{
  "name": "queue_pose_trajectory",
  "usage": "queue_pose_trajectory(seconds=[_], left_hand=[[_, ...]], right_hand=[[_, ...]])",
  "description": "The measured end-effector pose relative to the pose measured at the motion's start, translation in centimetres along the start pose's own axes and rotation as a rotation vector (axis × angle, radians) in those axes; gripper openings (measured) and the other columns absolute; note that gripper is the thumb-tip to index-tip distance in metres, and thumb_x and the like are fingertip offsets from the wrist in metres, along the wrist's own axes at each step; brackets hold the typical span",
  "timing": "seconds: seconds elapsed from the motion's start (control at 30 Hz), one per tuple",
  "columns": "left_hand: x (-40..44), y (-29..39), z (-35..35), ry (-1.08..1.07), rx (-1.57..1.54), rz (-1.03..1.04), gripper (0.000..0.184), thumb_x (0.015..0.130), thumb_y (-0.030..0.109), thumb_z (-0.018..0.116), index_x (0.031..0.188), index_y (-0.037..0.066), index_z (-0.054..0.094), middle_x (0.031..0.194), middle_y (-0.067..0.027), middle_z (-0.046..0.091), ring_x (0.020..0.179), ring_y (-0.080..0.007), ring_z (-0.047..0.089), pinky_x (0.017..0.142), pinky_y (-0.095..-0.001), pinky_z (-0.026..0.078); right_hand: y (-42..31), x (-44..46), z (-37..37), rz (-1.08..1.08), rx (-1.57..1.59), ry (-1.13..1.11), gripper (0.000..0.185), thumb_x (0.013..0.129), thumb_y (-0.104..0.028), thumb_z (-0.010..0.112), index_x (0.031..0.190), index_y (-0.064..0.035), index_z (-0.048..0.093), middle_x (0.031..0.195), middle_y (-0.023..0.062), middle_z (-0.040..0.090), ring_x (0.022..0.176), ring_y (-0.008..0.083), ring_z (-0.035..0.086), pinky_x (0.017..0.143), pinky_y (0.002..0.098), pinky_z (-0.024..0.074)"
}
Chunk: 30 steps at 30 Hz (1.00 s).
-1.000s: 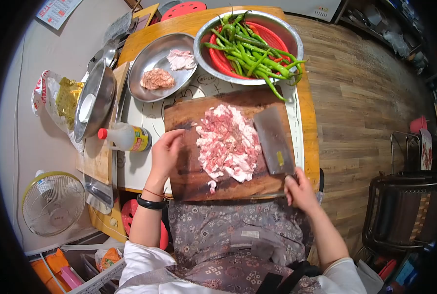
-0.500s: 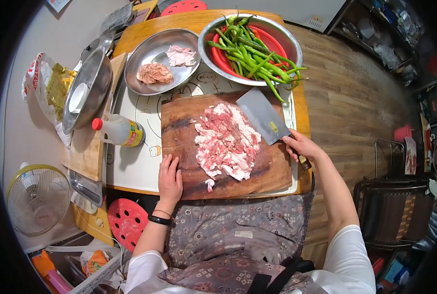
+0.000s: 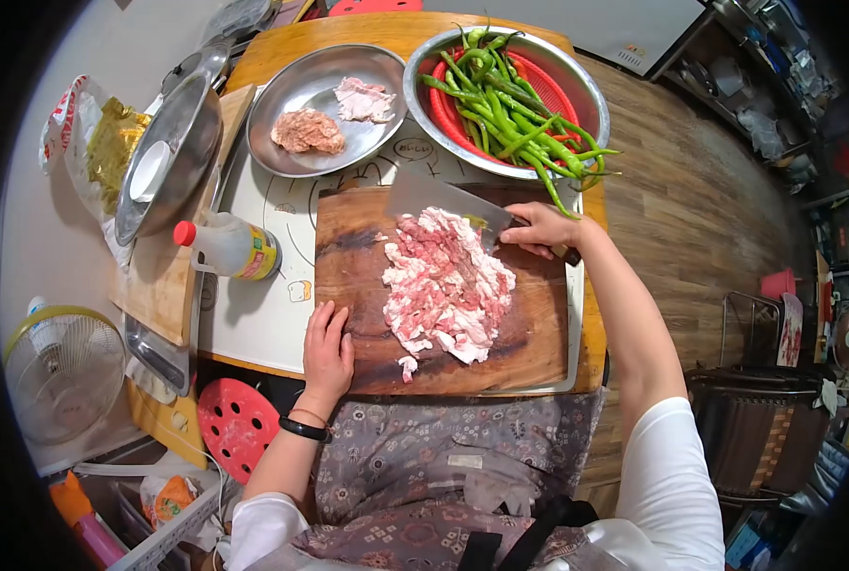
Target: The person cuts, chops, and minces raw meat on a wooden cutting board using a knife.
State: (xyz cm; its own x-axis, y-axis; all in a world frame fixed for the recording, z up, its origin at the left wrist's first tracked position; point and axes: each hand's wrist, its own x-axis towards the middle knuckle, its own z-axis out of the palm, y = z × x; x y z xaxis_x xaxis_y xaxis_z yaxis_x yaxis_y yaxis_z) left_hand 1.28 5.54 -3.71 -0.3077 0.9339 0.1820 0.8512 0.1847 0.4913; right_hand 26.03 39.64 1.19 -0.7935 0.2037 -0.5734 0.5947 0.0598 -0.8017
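Note:
Chopped pink and white meat (image 3: 448, 285) lies in a pile on a wooden cutting board (image 3: 534, 333). My right hand (image 3: 539, 230) grips the handle of a cleaver (image 3: 434, 200), whose wide blade lies across the far edge of the pile. My left hand (image 3: 328, 352) rests flat with fingers extended on the board's near left corner, holding nothing. Beyond the board, a steel plate (image 3: 334, 71) carries a lump of minced meat (image 3: 307, 131) and a pale piece (image 3: 364, 100). Green peppers (image 3: 515, 114) fill a red basket inside a steel bowl (image 3: 586, 81).
A red-capped bottle (image 3: 234, 247) stands left of the board. Farther left are a tilted steel bowl (image 3: 191, 114) with a white cup, a plastic bag (image 3: 82, 171) and a fan (image 3: 63, 376). A red stool (image 3: 237, 428) is below the table's left side.
My right hand has carried the cleaver from the board's right side to the meat's far edge. My left hand has come down onto the board's near left corner.

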Motion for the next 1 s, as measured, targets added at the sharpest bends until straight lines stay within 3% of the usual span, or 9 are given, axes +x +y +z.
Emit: queue_pose_trajectory(seconds=[0.13,0.2,0.23,0.37,0.43,0.53,0.73,0.83,1.0], left_hand=[[-0.1,-0.1,0.1,0.021,0.004,0.008,0.040,0.081,0.003,0.054,0.121,0.005,0.051,0.129,-0.0174,0.045,0.123,-0.0374,0.040,0.104,-0.0438,0.034],[-0.1,-0.2,0.2,0.035,0.001,0.018,0.040,0.081,0.003,0.054,0.121,0.005,0.051,0.129,-0.0173,0.045,0.123,-0.0373,0.040,0.104,-0.0436,0.034],[-0.1,-0.3,0.3,0.050,-0.005,0.031,0.040,0.081,0.003,0.054,0.120,0.005,0.051,0.129,-0.0172,0.045,0.123,-0.0372,0.040,0.103,-0.0433,0.034],[-0.3,-0.5,0.6,0.075,0.003,0.048,0.039,0.082,0.005,0.054,0.120,0.005,0.051,0.129,-0.0169,0.045,0.123,-0.0368,0.040,0.103,-0.0433,0.035],[-0.4,-0.6,0.8,0.088,-0.002,0.059,0.038,0.082,0.006,0.053,0.120,0.005,0.051,0.129,-0.0169,0.046,0.123,-0.0362,0.041,0.103,-0.0428,0.035],[-0.5,-1.0,1.2,0.106,0.017,0.084,0.038,0.083,0.006,0.053,0.121,0.005,0.051,0.130,-0.0174,0.046,0.123,-0.0360,0.041,0.103,-0.0421,0.035],[-1.2,-1.0,1.1,0.120,0.036,0.137,0.038,0.086,0.009,0.052,0.124,0.002,0.049,0.131,-0.0184,0.045,0.124,-0.0365,0.041,0.104,-0.0422,0.033],[-2.4,-1.2,0.5,0.098,-0.131,0.085,0.037,0.089,0.009,0.050,0.124,0.000,0.048,0.129,-0.0195,0.047,0.123,-0.0362,0.042,0.103,-0.0411,0.034],[-5.0,-0.6,-1.4,0.269,-0.249,-0.023,0.035,0.089,0.004,0.047,0.123,-0.001,0.049,0.121,-0.0178,0.052,0.115,-0.0316,0.049,0.100,-0.0375,0.037]], right_hand=[[-3.9,0.0,1.7,0.055,-0.267,0.007,0.023,0.086,-0.026,0.062,0.099,-0.0086,0.055,0.059,0.0068,0.055,0.047,0.0170,0.055,0.043,0.0325,0.0428],[-3.6,-0.8,3.6,-0.457,-0.854,0.261,0.024,0.082,-0.027,0.064,0.097,-0.0109,0.056,0.066,0.0128,0.060,0.061,0.0301,0.062,0.054,0.0426,0.0473],[-5.3,-2.7,5.5,-0.345,-0.933,0.306,0.025,0.080,-0.028,0.063,0.099,-0.0133,0.056,0.072,0.0161,0.061,0.073,0.0380,0.061,0.064,0.0487,0.0473],[-2.9,-5.9,13.4,-0.184,-1.145,0.470,0.028,0.083,-0.016,0.051,0.110,-0.0137,0.048,0.071,0.0136,0.059,0.065,0.0330,0.062,0.054,0.0420,0.0497],[0.5,-7.0,16.9,-0.297,-1.159,0.641,0.041,0.082,-0.009,0.047,0.123,-0.0106,0.043,0.080,0.0112,0.058,0.066,0.0290,0.062,0.052,0.0391,0.0497],[2.4,-9.3,19.9,-0.173,-1.062,0.606,0.048,0.081,-0.010,0.051,0.128,-0.0118,0.042,0.081,0.0110,0.056,0.071,0.0283,0.062,0.055,0.0390,0.0501],[2.4,-14.7,22.8,-0.152,-0.496,0.773,0.046,0.085,-0.016,0.059,0.128,-0.0094,0.043,0.111,0.0182,0.059,0.095,0.0357,0.060,0.078,0.0413,0.0496],[0.8,-16.1,24.5,-0.118,-0.343,0.836,0.046,0.085,-0.014,0.059,0.128,-0.0091,0.044,0.111,0.0187,0.059,0.096,0.0355,0.059,0.080,0.0414,0.0491],[0.7,-15.7,28.2,-0.435,-0.597,0.739,0.051,0.082,-0.013,0.061,0.129,-0.0090,0.042,0.103,0.0149,0.061,0.088,0.0333,0.062,0.070,0.0404,0.0518]])
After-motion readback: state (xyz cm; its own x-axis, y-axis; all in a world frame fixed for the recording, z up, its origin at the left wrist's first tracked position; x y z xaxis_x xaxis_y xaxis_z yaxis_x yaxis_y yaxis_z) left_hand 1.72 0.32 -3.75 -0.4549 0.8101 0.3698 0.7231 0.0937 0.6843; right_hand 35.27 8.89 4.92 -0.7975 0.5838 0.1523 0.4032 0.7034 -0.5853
